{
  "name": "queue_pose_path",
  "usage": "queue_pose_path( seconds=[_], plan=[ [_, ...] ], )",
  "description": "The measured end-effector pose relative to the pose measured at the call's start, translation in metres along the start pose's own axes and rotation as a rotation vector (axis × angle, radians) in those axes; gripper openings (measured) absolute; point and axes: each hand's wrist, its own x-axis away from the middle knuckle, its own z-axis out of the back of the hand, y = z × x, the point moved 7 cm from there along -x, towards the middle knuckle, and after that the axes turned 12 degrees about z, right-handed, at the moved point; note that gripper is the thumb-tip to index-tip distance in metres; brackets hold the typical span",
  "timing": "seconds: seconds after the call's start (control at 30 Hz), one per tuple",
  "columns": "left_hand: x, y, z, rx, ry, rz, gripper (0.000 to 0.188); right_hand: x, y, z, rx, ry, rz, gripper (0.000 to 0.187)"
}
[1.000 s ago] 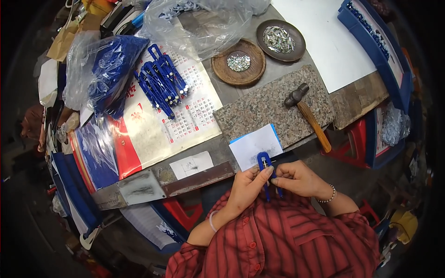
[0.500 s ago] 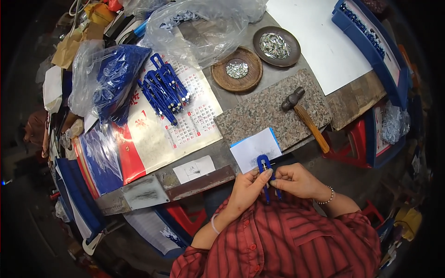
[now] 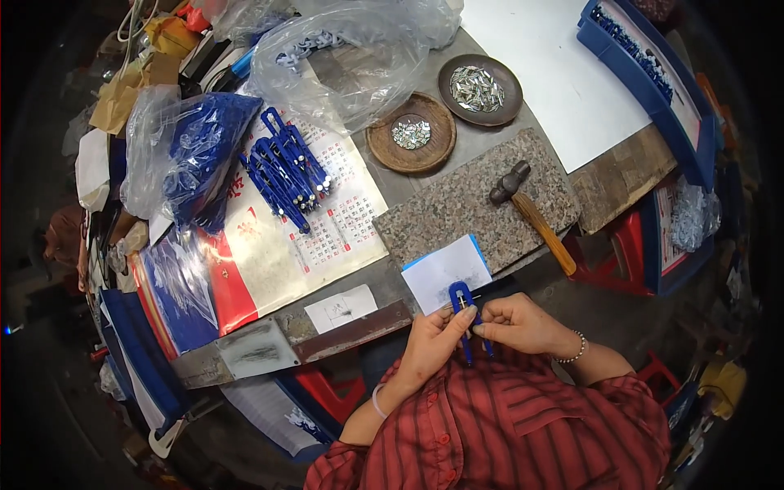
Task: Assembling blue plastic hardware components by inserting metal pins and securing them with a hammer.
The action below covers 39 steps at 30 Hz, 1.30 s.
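Note:
A blue U-shaped plastic frame with two long legs and metal parts in its middle [image 3: 459,292] is held between both hands, over the table's near edge. My left hand [image 3: 431,341] is closed on its left side, thumb pressed across the metal part. On the other side my right hand [image 3: 518,323] pinches with thumb and fingers at the right leg; a thin dark rod shows beside those fingers. Behind the frame's rounded end lies a white sheet with grey smudges on a blue pad [image 3: 445,269]. Whatever small part the right fingertips cover is hidden.
A hammer [image 3: 535,219] rests on a granite slab [image 3: 425,214]. Beyond stand two round dishes [image 3: 377,151] [image 3: 514,113] of small metal pieces. Several similar blue frames [image 3: 286,170] lie on a printed sheet, beside a plastic bag of blue parts [image 3: 204,151]. A blue tray [image 3: 694,155] sits right.
The view has shifted slightly. Both hands stay on the blue frame in nearly the same pose, with only small finger movement at the right hand.

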Motion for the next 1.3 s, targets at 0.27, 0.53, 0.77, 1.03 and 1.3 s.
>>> queue_pose_path(
  seconds=[0.27, 0.53, 0.77, 1.03, 1.3],
  plan=[
    [0.001, 0.001, -0.003, 0.039, 0.011, -0.024, 0.02, 0.005, -0.03, 0.011, 0.335, -0.056, 0.072, 0.022],
    [0.002, -0.003, 0.004, -0.047, 0.083, 0.008, 0.035, -0.017, -0.158, 0.087, 0.786, 0.272, 0.4, 0.014],
    [0.001, -0.001, 0.004, -0.085, 0.083, -0.023, 0.035, -0.123, -0.177, 0.089, 0.952, 0.132, 0.727, 0.01],
    [0.001, 0.0, 0.002, -0.093, 0.076, -0.04, 0.031, -0.213, -0.161, 0.088, 1.225, 0.107, 0.621, 0.014],
    [0.004, -0.002, 0.002, -0.088, 0.081, -0.054, 0.033, -0.237, -0.151, 0.085, 1.388, 0.082, 0.425, 0.014]
  ],
)
